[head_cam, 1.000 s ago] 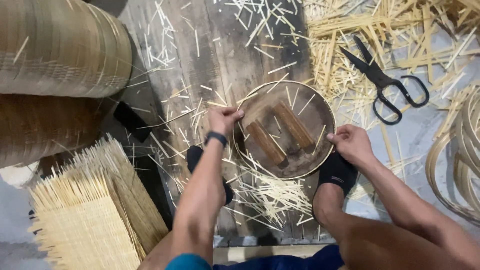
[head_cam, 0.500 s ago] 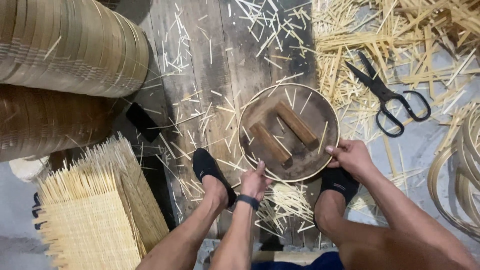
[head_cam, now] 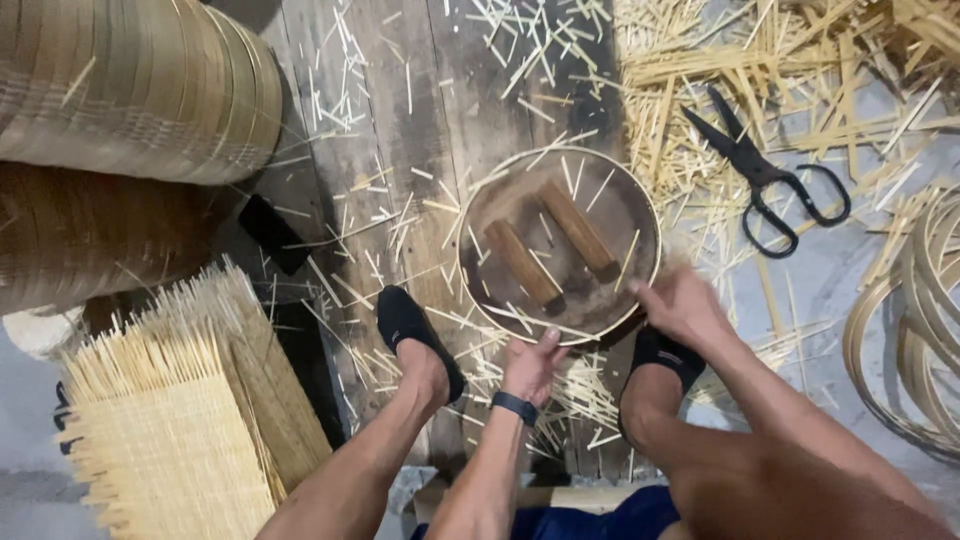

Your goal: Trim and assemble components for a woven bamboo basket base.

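Since half a second back: left hand (head_cam: 530, 365) slid a little along the near rim of the round wooden form (head_cam: 560, 245); right hand (head_cam: 685, 305) shifted slightly at the rim's right edge, blurred with motion.

Far left: stacked woven bamboo trays (head_cam: 130, 90), and below them a pile of square woven mats (head_cam: 170, 440). Next, scattered bamboo splinters (head_cam: 400, 215) on the plank floor (head_cam: 330, 120). Then a black-socked foot (head_cam: 415, 330) beside the left hand.

Centre: the form, flat on the planks between both feet, ringed by a thin pale bamboo hoop (head_cam: 478, 195), two wooden blocks (head_cam: 550, 250) on top. Probably light, stiff at the disc, springy and easily cracked at the hoop; best taken at opposite rim edges.

Left hand palm-down, fingers (head_cam: 548, 340) bent onto the near rim. Right-hand fingers curled at the rim; too blurred to judge how closed.

Right: black scissors (head_cam: 765, 180), then loose bamboo hoops (head_cam: 910, 320).
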